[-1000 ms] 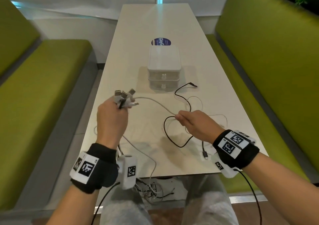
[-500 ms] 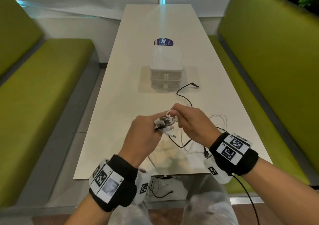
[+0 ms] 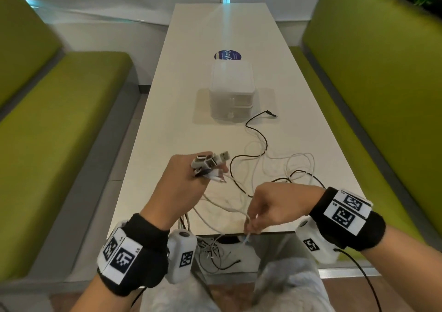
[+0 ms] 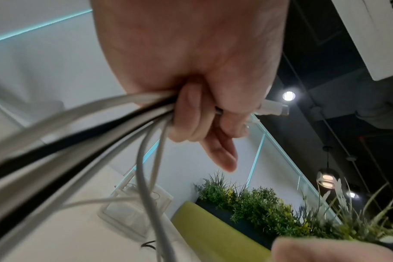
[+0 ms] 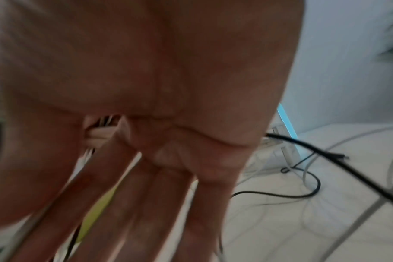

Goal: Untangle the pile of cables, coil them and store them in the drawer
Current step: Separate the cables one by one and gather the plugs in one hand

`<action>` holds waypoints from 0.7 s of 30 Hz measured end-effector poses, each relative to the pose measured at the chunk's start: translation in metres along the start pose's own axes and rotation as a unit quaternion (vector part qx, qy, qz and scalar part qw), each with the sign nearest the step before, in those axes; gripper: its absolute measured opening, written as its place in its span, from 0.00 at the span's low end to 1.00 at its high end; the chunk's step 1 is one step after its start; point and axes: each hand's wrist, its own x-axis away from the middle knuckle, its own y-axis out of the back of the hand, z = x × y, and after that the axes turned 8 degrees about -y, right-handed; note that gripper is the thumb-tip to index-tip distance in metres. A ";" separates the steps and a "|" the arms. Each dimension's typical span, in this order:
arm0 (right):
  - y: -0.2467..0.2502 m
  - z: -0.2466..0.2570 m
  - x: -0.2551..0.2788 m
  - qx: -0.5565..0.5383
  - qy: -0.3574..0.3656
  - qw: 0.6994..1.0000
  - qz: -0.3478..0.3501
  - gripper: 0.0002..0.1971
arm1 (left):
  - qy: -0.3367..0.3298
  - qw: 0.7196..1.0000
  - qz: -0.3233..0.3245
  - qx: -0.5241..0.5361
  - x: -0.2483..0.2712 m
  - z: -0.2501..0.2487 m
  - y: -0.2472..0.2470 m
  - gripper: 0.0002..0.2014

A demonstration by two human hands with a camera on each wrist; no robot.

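Observation:
My left hand (image 3: 189, 180) is raised over the near part of the white table (image 3: 167, 120) and grips a bundle of cable ends (image 3: 210, 162), with USB plugs sticking out above the fist. In the left wrist view, white and black cables (image 4: 101, 120) run out of that fist (image 4: 202, 115). My right hand (image 3: 260, 213) points its fingers down at the table's front edge and pinches a white cable (image 3: 227, 207) that hangs over the edge. Loose white cable loops (image 3: 299, 161) and a black cable (image 3: 256, 130) lie on the table. A small white two-drawer box (image 3: 230, 91) stands further back, both drawers closed.
Green benches (image 3: 59, 132) run along both sides of the table. More cable hangs in a tangle below the front edge (image 3: 215, 252), above my lap. A round blue sticker (image 3: 227, 55) lies behind the drawer box. The right wrist view is blurred.
A second ago the hands were apart; then the right hand met the left at the plugs. Now the right hand has dropped back to the front edge, holding a white cable.

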 end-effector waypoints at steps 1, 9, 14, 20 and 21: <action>-0.001 -0.001 0.000 0.058 -0.024 0.998 0.022 0.09 | 0.008 1.000 -0.012 0.021 0.000 -0.001 -0.001 0.17; 0.008 0.005 -0.004 0.128 -0.084 0.974 -0.167 0.14 | 0.036 0.994 0.002 0.101 0.003 -0.014 -0.001 0.12; 0.003 0.020 -0.012 0.008 0.040 0.971 -0.234 0.14 | 0.056 0.980 -0.036 0.187 0.005 -0.024 -0.003 0.13; -0.032 0.033 -0.011 0.030 0.056 0.988 -0.142 0.10 | 0.046 0.960 -0.068 0.266 0.007 -0.039 -0.009 0.17; -0.040 0.030 -0.011 0.029 0.045 0.990 -0.130 0.12 | 0.034 0.959 -0.086 0.267 0.006 -0.038 -0.007 0.19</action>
